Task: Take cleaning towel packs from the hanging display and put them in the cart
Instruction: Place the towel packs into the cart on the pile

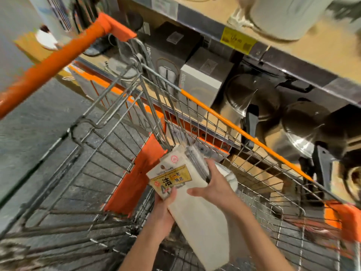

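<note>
Towel pack (195, 208): white, yellow label, held over your cart's (244, 133) basket. Your left hand (164, 214) holds it from beneath, thumb on label; your right hand (214, 184) grips its upper edge. Pots (300, 130) on the shelf beside.
</note>
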Available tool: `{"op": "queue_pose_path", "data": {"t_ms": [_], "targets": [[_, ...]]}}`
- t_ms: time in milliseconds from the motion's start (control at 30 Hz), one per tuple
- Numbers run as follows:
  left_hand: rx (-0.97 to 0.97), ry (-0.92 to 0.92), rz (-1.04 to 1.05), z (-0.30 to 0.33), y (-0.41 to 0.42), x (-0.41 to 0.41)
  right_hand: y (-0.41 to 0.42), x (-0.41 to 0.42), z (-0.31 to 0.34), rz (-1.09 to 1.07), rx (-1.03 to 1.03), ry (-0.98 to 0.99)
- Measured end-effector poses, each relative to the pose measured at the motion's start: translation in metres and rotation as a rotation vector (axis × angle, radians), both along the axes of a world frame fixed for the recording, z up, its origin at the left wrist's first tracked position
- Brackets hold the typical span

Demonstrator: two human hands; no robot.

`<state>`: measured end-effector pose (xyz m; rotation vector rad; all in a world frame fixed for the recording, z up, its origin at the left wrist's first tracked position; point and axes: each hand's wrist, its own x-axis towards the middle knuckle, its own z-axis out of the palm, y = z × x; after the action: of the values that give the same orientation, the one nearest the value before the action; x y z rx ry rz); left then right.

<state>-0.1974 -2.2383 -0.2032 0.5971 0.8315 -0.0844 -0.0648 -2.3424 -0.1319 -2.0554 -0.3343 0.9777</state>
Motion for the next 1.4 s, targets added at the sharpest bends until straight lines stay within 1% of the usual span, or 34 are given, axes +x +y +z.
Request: {"op": "queue_pose_path", "data": {"t_ms": [67, 133, 233, 367, 500, 600, 667, 767, 833, 900, 967, 1167, 1300, 1400], "targets": [[-0.018, -0.079, 0.015, 0.019, 0.004, 0.003, 0.0, -0.002, 0.023, -0.024, 0.043, -0.018], [0.006, -0.16, 0.045, 0.04, 0.007, 0.006, 0.002, -0.002, 0.048, -0.057, 0.09, -0.033], [0.09, -0.191, 0.06, 0.081, 0.019, 0.013, 0.002, -0.001, 0.094, -0.097, 0.202, -0.059], [0.233, -0.235, -0.082, 0.148, 0.033, 0.022, -0.005, -0.008, 0.16, -0.135, 0.322, -0.098], [0.424, -0.337, -0.281, 0.212, 0.044, 0.024, -0.013, -0.014, 0.208, -0.205, 0.471, -0.066], [0.52, -0.391, -0.306, 0.25, 0.055, 0.025, -0.011, -0.026, 0.243, -0.228, 0.555, -0.083], [0.541, -0.422, -0.28, 0.271, 0.061, 0.023, -0.008, -0.036, 0.266, -0.234, 0.585, -0.125], [0.498, -0.501, -0.216, 0.291, 0.073, 0.017, 0.0, -0.057, 0.299, -0.255, 0.605, -0.214], [0.481, -0.523, -0.22, 0.301, 0.086, 0.013, 0.007, -0.073, 0.317, -0.276, 0.621, -0.247], [0.507, -0.57, -0.292, 0.315, 0.101, 0.007, 0.017, -0.09, 0.33, -0.308, 0.619, -0.281], [0.553, -0.616, -0.383, 0.326, 0.117, -0.001, 0.03, -0.106, 0.334, -0.394, 0.617, -0.306], [0.695, -0.752, -0.422, 0.359, 0.161, -0.027, 0.082, -0.157, 0.331, -0.654, 0.677, -0.36], [0.74, -0.871, -0.504, 0.374, 0.171, -0.051, 0.097, -0.206, 0.327, -0.83, 0.696, -0.349], [0.727, -0.965, -0.572, 0.38, 0.163, -0.073, 0.097, -0.245, 0.327, -1.006, 0.688, -0.392]]}}
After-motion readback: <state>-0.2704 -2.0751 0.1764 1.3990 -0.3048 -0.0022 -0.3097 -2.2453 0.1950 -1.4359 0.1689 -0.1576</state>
